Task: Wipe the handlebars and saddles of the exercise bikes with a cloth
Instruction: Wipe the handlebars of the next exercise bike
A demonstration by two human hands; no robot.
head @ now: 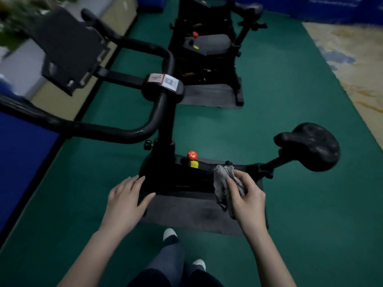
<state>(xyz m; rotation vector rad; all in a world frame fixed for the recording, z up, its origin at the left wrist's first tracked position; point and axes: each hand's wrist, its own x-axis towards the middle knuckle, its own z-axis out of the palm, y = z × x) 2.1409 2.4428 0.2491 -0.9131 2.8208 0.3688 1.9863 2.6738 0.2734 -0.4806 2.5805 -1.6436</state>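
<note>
- Cloth (224,184): a crumpled grey rag, gripped in the right hand (246,195), fingers and thumb curled round it, held in front of the near bike's frame (176,172), between the red knob (192,155) and the saddle post (273,162).
- Left hand (126,198): holds nothing, fingers straight and loosely spread, hovering by the frame's left end; whether it touches is unclear.
- Saddle (310,146): black, to the right, apart from the cloth.
- Handlebars (116,131): black, curving off to the left, well apart from both hands; a tablet holder (68,48) sits above them.
- A dark mat (186,212) lies under the bike on the green floor (290,204).
- A second bike (209,44) stands farther back on its own mat.
- The person's feet (170,234) show at the bottom edge.
</note>
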